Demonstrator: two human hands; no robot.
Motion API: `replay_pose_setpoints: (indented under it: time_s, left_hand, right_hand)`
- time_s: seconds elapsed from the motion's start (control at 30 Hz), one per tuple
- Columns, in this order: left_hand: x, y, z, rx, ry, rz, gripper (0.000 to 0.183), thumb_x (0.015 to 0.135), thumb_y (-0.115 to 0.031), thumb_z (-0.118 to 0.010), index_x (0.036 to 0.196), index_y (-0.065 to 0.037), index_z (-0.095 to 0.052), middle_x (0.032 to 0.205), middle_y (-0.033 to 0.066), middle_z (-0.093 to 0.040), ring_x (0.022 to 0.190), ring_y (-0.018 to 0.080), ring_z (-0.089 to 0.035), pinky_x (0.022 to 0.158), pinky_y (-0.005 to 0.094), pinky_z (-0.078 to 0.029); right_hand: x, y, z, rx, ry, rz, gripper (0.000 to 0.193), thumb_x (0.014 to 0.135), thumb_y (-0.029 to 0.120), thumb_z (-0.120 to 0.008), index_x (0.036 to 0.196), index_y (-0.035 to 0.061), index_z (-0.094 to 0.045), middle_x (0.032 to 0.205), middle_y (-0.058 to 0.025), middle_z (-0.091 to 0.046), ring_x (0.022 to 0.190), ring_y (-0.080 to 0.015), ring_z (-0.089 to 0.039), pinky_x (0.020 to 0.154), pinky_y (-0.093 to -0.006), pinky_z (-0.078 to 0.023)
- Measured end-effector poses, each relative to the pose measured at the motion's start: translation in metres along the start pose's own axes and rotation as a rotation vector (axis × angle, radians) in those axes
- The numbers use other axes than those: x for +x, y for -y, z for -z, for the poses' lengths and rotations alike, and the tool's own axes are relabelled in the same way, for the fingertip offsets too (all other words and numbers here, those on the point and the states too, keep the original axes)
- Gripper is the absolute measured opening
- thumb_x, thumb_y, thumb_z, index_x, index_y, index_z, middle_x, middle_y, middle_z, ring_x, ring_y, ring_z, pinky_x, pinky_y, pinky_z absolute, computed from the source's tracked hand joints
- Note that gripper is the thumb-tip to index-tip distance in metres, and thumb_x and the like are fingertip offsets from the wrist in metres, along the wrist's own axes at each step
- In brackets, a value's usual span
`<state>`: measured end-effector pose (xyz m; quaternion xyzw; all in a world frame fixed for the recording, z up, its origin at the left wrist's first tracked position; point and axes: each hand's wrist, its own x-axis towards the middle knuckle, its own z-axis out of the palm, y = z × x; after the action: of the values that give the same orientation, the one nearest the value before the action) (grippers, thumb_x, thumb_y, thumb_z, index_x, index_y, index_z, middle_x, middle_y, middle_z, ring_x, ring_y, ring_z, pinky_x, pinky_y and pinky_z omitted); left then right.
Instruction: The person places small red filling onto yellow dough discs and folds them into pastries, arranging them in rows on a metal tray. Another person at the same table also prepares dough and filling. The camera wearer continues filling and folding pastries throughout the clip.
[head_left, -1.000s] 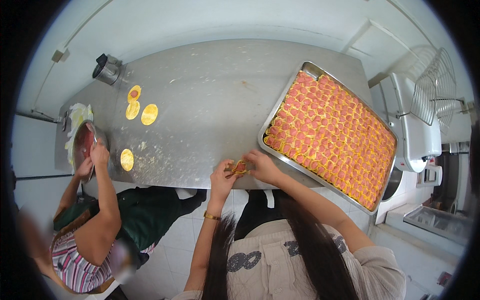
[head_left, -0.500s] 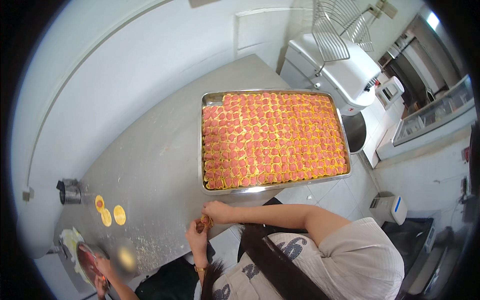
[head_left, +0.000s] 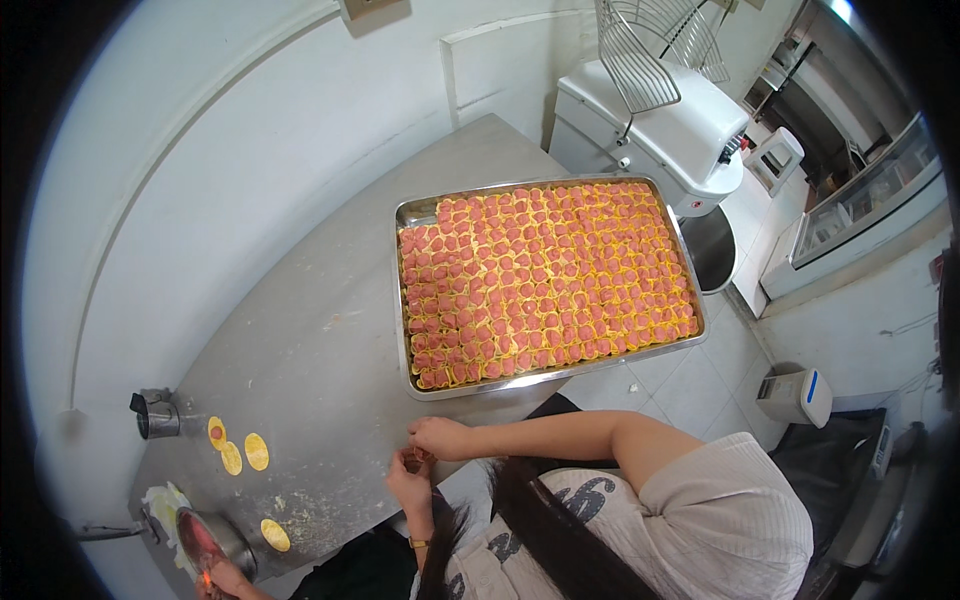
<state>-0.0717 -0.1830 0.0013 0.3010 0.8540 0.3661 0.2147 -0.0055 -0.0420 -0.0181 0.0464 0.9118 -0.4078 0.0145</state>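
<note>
My left hand (head_left: 408, 488) is cupped beside the table's front edge, its fingers curled round a small dumpling (head_left: 416, 462) whose pinkish filling shows between them. My right hand (head_left: 440, 438) meets it from the right, fingers bent in against the dumpling's top. Most of the dumpling is hidden by the fingers. Just beyond the hands lies a large metal tray (head_left: 470, 389), packed with rows of open-topped dumplings (head_left: 540, 290) in yellow wrappers with pink filling. A small bare patch shows in its far left corner.
On the steel table (head_left: 330, 370) to the left lie yellow round wrappers (head_left: 257, 452), one topped with filling, and a metal cup (head_left: 158, 415). Another person's hand (head_left: 228, 578) is at a metal bowl (head_left: 235, 545) of pink filling. A white mixer (head_left: 650, 130) stands behind the tray.
A blurred yellow wrapper near the bowl now lies still on the table. My two hands have drawn closer round the dumpling. The view has shifted slightly.
</note>
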Motion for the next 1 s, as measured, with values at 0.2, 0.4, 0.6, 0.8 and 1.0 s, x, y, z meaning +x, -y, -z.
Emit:
replay_pose_setpoints:
  time_s: [0.2, 0.4, 0.6, 0.8, 1.0]
  left_hand:
    - [0.0000, 0.0034, -0.0028, -0.158, -0.015, 0.005, 0.027, 0.072, -0.005, -0.076, 0.094, 0.001, -0.063, 0.081, 0.0088, -0.069, 0.075, 0.0158, -0.066, 0.070, 0.0288, -0.051]
    - [-0.0010, 0.0036, -0.0050, -0.063, 0.000, 0.011, 0.027, 0.073, -0.006, -0.075, 0.095, 0.001, -0.062, 0.081, 0.0100, -0.069, 0.074, 0.0166, -0.066, 0.071, 0.0292, -0.051]
    - [-0.0027, 0.0009, -0.0062, -0.022, -0.042, -0.034, 0.022, 0.073, -0.003, -0.075, 0.091, 0.001, -0.062, 0.077, 0.0110, -0.068, 0.071, 0.0175, -0.067, 0.067, 0.0295, -0.050]
    - [-0.0024, 0.0016, -0.0044, -0.028, -0.086, -0.105, 0.028, 0.072, -0.005, -0.075, 0.097, 0.001, -0.063, 0.084, 0.0133, -0.069, 0.075, 0.0225, -0.068, 0.070, 0.0323, -0.051]
    - [-0.0039, 0.0046, -0.0055, -0.039, -0.062, -0.088, 0.029, 0.071, -0.002, -0.074, 0.097, 0.000, -0.061, 0.090, 0.0148, -0.067, 0.082, 0.0266, -0.067, 0.071, 0.0330, -0.051]
  right_hand:
    - [-0.0072, -0.0001, -0.0050, -0.099, -0.181, 0.084, 0.008, 0.071, 0.006, -0.062, 0.079, 0.0058, -0.061, 0.095, -0.0122, -0.054, 0.093, -0.0315, -0.056, 0.078, -0.0406, -0.049]
    - [-0.0051, 0.0013, 0.0003, -0.107, -0.091, 0.056, 0.011, 0.072, 0.007, -0.061, 0.084, 0.0042, -0.061, 0.100, -0.0131, -0.052, 0.099, -0.0310, -0.053, 0.080, -0.0395, -0.049]
    - [-0.0070, 0.0032, 0.0005, -0.116, -0.066, 0.050, 0.014, 0.073, 0.007, -0.061, 0.086, 0.0026, -0.061, 0.101, -0.0126, -0.053, 0.098, -0.0314, -0.054, 0.080, -0.0401, -0.049]
    - [-0.0059, 0.0028, 0.0013, -0.164, -0.098, 0.050, 0.015, 0.073, 0.008, -0.061, 0.088, 0.0030, -0.061, 0.102, -0.0121, -0.053, 0.098, -0.0316, -0.054, 0.079, -0.0408, -0.050]
    - [-0.0056, 0.0009, 0.0009, -0.109, -0.028, 0.038, 0.022, 0.073, 0.008, -0.062, 0.094, 0.0036, -0.061, 0.101, -0.0133, -0.053, 0.096, -0.0334, -0.056, 0.080, -0.0414, -0.050]
